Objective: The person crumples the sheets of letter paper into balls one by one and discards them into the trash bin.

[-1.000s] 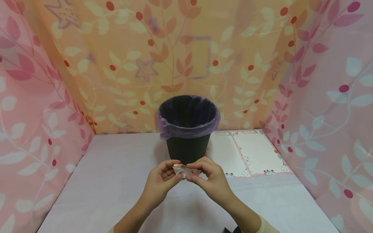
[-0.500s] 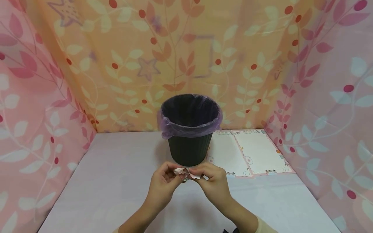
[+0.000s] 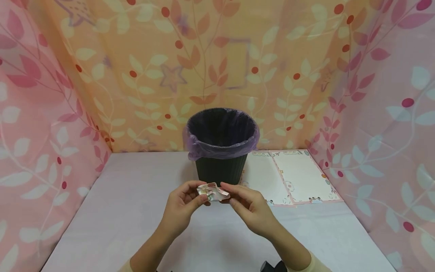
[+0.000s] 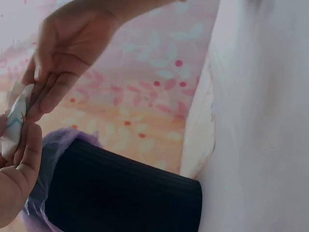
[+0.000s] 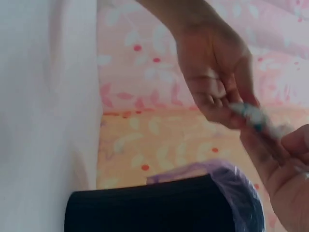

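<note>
A small crumpled piece of paper [image 3: 213, 192], white with coloured print, is held up in front of the trash bin [image 3: 221, 170]. My left hand [image 3: 180, 206] pinches its left end between thumb and fingers. At the other end, my right hand [image 3: 253, 207] holds the paper with its thumb and fingertips. Teal marks show on the paper [image 4: 17, 123] in the left wrist view; the right wrist view shows it blurred. The bin is dark and ribbed, with a purple bag [image 3: 222, 151] folded over its rim. Its bottom is partly hidden behind the hands and paper.
Two white sheets with decorated borders [image 3: 302, 175] lie flat on the pale table [image 3: 136, 226], right of the bin. Patterned cloth [image 3: 142, 75] walls the back and both sides. A black object [image 3: 273, 266] shows at the bottom edge by the right forearm.
Both hands still hold the paper but have shifted slightly and turned it. Half a second ago it was bunched tighter between the fingers; now more of its printed face shows.
</note>
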